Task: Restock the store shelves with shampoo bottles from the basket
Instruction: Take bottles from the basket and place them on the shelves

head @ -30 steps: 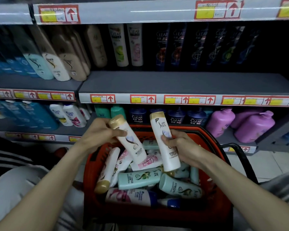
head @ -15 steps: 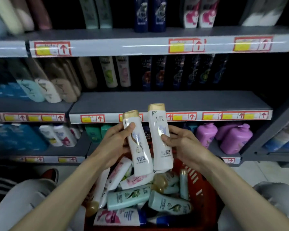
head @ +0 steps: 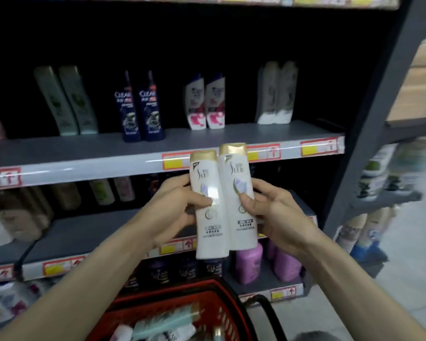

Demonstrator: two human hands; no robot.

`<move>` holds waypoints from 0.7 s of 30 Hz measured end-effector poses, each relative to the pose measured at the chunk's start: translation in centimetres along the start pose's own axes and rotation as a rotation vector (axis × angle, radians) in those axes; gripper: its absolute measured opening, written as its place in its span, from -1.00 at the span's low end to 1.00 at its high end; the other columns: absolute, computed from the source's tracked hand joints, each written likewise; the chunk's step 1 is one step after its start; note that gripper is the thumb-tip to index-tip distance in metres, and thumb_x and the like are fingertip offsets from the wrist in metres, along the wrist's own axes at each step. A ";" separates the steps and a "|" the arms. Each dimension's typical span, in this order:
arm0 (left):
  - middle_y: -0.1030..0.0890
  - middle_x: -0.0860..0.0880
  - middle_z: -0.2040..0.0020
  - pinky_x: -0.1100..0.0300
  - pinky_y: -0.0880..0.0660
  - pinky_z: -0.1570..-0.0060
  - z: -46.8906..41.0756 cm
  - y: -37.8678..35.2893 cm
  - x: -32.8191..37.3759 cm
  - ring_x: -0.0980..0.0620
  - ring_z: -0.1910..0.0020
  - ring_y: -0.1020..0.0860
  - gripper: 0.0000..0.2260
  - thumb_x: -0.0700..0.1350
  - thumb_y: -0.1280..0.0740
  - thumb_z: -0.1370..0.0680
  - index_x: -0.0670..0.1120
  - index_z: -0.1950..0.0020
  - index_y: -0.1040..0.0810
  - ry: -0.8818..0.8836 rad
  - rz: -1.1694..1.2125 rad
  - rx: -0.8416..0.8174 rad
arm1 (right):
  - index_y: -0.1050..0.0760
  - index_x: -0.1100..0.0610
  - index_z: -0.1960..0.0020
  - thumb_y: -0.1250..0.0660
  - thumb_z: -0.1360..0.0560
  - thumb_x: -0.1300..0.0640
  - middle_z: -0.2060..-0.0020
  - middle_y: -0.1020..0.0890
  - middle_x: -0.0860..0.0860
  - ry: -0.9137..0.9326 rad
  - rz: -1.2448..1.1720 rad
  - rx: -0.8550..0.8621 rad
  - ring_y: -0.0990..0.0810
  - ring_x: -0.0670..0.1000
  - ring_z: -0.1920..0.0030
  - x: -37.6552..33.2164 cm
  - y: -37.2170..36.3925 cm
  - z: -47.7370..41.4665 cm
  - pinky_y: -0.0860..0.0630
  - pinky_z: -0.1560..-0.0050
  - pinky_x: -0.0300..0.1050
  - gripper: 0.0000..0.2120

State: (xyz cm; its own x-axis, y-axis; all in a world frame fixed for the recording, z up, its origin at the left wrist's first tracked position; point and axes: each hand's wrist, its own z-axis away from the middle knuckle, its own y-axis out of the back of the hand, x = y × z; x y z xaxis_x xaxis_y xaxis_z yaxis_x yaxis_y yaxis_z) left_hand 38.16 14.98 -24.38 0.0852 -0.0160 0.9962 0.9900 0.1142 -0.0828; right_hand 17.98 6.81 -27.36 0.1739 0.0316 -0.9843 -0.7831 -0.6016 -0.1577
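right now each hand grips one white shampoo bottle upright, the two touching side by side: the left hand (head: 175, 212) holds the left bottle (head: 208, 207), the right hand (head: 278, 215) the right bottle (head: 239, 200). the red basket (head: 221, 313) sits at six o'clock, the grey shelf (head: 231, 139) at twelve. risk, as i judge it: the smooth bottles could slide against each other and one drop, or a reach at one o'clock could knock over the standing pale bottles (head: 277, 94)
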 end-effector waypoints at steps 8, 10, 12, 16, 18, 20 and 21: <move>-0.74 -0.14 -0.11 0.16 -0.67 -0.01 -7.6 -4.5 5.2 -0.09 -0.11 -0.72 -0.77 -0.21 -0.44 -0.57 -0.23 -0.21 -0.66 -0.186 -0.043 0.035 | -0.54 0.07 -0.36 -0.33 -0.63 0.22 -0.17 -0.72 0.09 0.112 0.050 0.057 -0.71 0.15 -0.17 -7.3 6.4 -4.0 -0.65 -0.09 0.13 -0.69; -0.75 -0.12 -0.09 0.13 -0.67 0.02 -10.2 -5.6 6.7 -0.09 -0.09 -0.73 -0.78 -0.20 -0.44 -0.58 -0.19 -0.22 -0.65 -0.223 -0.051 0.044 | -0.55 0.05 -0.34 -0.31 -0.64 0.25 -0.16 -0.73 0.06 0.140 0.081 0.093 -0.71 0.13 -0.17 -8.9 7.7 -5.8 -0.63 -0.11 0.19 -0.70; -0.75 -0.09 -0.08 0.06 -0.66 -0.04 -13.0 -6.8 8.0 -0.07 -0.09 -0.73 -0.76 -0.20 -0.43 -0.59 -0.16 -0.26 -0.61 -0.268 -0.086 0.065 | -0.55 0.08 -0.33 -0.29 -0.65 0.30 -0.15 -0.73 0.05 0.168 0.088 0.141 -0.70 0.14 -0.17 -10.7 8.9 -7.8 -0.61 -0.12 0.21 -0.70; -0.76 -0.03 -0.08 0.14 -0.68 0.07 -18.9 -8.5 10.2 0.03 -0.04 -0.74 -0.76 -0.18 -0.41 -0.62 -0.10 -0.30 -0.56 -0.347 -0.184 0.109 | -0.50 0.18 -0.37 -0.21 -0.67 0.36 -0.14 -0.72 0.15 0.203 0.037 0.241 -0.71 0.21 -0.12 -14.2 11.6 -12.0 -0.65 0.06 0.18 -0.69; -0.73 -0.02 -0.12 0.12 -0.67 0.10 -21.6 -8.8 10.9 0.05 -0.05 -0.72 -0.74 -0.12 -0.39 -0.64 -0.04 -0.32 -0.52 -0.358 -0.251 0.147 | -0.47 0.17 -0.40 -0.19 -0.67 0.37 -0.16 -0.70 0.17 0.216 0.052 0.308 -0.70 0.18 -0.10 -15.3 12.7 -13.8 -0.63 0.09 0.14 -0.66; -0.70 -0.07 -0.15 -0.08 -0.65 -0.03 -23.9 -8.9 10.9 -0.04 -0.12 -0.69 -0.75 -0.09 -0.40 -0.64 -0.02 -0.30 -0.51 -0.331 -0.294 0.176 | -0.44 0.17 -0.43 -0.19 -0.66 0.39 -0.20 -0.66 0.21 0.222 0.114 0.353 -0.66 0.21 -0.15 -15.6 13.9 -15.6 -0.61 0.00 0.18 -0.63; -0.68 -0.10 -0.16 -0.16 -0.64 -0.11 -24.8 -9.0 10.7 -0.08 -0.14 -0.68 -0.76 -0.08 -0.41 -0.63 -0.03 -0.28 -0.51 -0.322 -0.311 0.191 | -0.43 0.18 -0.44 -0.20 -0.66 0.40 -0.21 -0.64 0.23 0.222 0.149 0.364 -0.64 0.22 -0.17 -15.5 14.5 -16.4 -0.60 -0.04 0.19 -0.61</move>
State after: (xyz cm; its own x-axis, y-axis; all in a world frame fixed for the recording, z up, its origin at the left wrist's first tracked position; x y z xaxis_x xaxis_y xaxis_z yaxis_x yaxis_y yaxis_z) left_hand 32.94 -10.89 -13.59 -0.2804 0.2264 0.9328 0.9222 0.3332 0.1964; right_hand 13.73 -15.51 -13.11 0.1360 -0.2301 -0.9636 -0.9614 -0.2655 -0.0723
